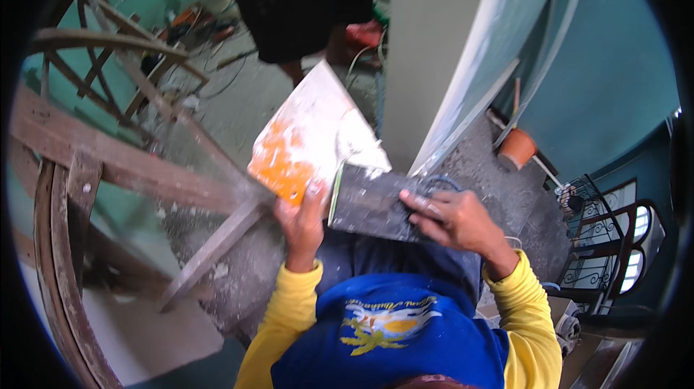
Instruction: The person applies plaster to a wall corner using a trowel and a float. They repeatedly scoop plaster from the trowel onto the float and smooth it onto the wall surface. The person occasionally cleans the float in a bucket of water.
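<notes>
Head view, read remotely. I have the left hand [300, 226] closed on the lower edge of a flat, angular orange board [278, 154] smeared with white. Soft-looking white paste [354, 136] sits along the board's right edge. The right hand [459, 223] grips the right end of a dark grey, rectangular smoothing plate [369, 201], fingers over its face; the grip underneath is hidden. The plate's upper left corner overlaps the board's right corner; I cannot tell how firmly they meet.

Handling notes, my judgement: keep the board level, lay the plate's edge low against it, draw paste inward with light, even pressure, lest it slide off. Mind the brown wooden frame [144, 174] to the left.
</notes>
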`<action>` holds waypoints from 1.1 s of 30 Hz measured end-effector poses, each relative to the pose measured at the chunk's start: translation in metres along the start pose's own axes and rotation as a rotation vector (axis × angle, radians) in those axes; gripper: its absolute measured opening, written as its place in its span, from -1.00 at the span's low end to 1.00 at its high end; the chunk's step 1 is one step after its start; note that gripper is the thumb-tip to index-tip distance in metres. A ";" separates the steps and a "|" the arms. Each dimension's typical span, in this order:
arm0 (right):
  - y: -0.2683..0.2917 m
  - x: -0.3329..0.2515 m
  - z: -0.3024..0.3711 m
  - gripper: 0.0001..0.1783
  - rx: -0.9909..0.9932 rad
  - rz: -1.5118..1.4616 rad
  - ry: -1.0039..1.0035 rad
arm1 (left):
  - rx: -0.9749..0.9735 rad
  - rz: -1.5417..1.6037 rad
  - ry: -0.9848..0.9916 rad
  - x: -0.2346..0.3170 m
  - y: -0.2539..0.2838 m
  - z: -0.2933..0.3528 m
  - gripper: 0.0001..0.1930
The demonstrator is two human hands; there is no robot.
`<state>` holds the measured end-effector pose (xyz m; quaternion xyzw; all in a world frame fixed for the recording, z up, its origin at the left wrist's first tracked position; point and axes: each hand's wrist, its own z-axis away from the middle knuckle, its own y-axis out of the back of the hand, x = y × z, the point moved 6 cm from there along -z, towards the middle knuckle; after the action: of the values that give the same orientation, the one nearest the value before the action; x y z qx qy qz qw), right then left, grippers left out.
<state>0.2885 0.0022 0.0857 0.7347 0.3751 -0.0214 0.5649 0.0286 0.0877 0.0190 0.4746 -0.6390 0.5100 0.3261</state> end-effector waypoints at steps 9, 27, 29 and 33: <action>0.021 0.013 0.023 -0.29 0.311 -0.267 -0.108 | 0.232 0.226 -0.030 0.005 0.044 -0.014 -0.40; 0.011 -0.023 -0.049 -0.14 0.803 0.205 -0.043 | 0.268 0.269 0.050 -0.005 0.077 0.006 -0.33; 0.014 -0.020 -0.054 -0.11 0.772 0.246 -0.129 | 0.258 0.259 0.047 -0.003 0.075 0.007 -0.32; 0.019 -0.016 -0.061 -0.20 0.845 0.268 -0.122 | 0.245 0.241 0.052 -0.002 0.075 0.007 -0.31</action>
<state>0.2639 0.0434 0.1308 0.9405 0.2010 -0.1425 0.2341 -0.0405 0.0834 -0.0102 0.4173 -0.6156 0.6317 0.2188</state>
